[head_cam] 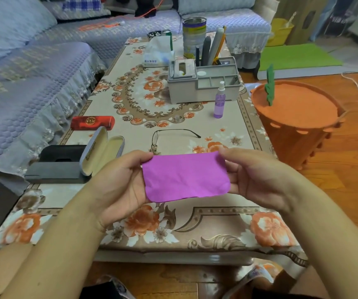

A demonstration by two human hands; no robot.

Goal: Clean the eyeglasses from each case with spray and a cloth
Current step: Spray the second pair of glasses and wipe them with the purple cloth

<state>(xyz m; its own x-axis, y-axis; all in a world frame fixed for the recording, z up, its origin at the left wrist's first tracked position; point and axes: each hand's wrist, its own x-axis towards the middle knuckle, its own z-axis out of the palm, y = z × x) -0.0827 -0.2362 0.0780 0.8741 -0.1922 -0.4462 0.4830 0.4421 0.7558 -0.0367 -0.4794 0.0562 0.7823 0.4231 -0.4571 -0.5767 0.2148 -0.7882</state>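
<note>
Eyeglasses (174, 138) are lying unfolded on table (130, 61) w/ spray bottle (219, 101) beyond, as left hand (122, 180) & right hand (253, 175) are pinching purple cloth (185, 176) taut, apparently readying a wipe.

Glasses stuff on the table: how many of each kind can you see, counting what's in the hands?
Eyeglass cases: 3, red closed, grey open, black open
Eyeglasses: 1
Spray bottles: 1
Cleaning cloths: 1, purple, held between left hand and right hand
Total: 6
</note>
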